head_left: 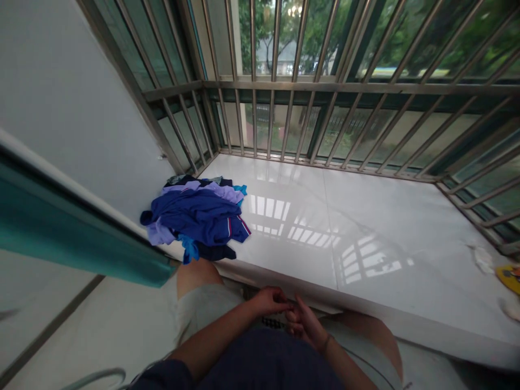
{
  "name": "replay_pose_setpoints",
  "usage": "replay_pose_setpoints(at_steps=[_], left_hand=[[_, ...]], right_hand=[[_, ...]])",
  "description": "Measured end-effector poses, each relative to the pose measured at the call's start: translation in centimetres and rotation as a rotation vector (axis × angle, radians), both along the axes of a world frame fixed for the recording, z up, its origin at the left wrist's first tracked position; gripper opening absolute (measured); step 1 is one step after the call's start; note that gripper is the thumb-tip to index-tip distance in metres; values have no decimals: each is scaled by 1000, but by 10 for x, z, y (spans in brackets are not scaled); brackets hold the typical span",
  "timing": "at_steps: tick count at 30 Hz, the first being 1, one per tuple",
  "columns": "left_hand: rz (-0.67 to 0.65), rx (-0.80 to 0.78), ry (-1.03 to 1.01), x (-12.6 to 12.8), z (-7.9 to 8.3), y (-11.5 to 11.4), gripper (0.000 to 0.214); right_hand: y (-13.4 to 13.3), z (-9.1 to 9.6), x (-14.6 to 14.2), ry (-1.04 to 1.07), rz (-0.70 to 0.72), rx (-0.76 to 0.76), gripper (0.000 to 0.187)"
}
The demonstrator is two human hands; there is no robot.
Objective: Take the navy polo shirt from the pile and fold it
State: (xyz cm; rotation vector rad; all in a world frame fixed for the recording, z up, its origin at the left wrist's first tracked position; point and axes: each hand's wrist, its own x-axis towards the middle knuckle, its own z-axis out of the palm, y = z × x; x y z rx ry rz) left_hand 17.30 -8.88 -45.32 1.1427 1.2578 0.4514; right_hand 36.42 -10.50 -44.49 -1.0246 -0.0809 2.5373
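Note:
My left hand [273, 301] and my right hand [301, 320] meet in front of my body, just below the edge of the white ledge. The fingers of both are curled, and the left fingertips touch the right hand's fingers. Whatever lies between them, if anything, is too small or hidden to make out. Up and to the left, apart from both hands, a heap of clothes [195, 214] lies on the ledge [292, 244]. On top is a dark blue garment with red and white striped trim; lilac, bright blue and black pieces show beneath.
Metal window bars [284, 122] run along the back and both sides of the ledge. A teal curtain [81, 222] hangs at left beside the wall. A yellow object [509, 277] sits at the far right edge. My bent knees are against the ledge's front.

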Motion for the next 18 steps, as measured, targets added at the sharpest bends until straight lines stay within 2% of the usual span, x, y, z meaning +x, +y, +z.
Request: replay_pose_setpoints(at_steps=[6,11,15,18], left_hand=[[-83,104,133,-3,4,-1,48],[-184,205,238,-6,19,-1,41],[-308,337,406,-10,46,2,29],[-301,482,465,-21,84,8,20]], right_hand=[[1,-6,-1,-88,34,-12,57],[2,-8,-1,-102,94,38,55],[0,-18,-2,-103,107,87,57],[-2,-25,-1,-129,82,130,60]])
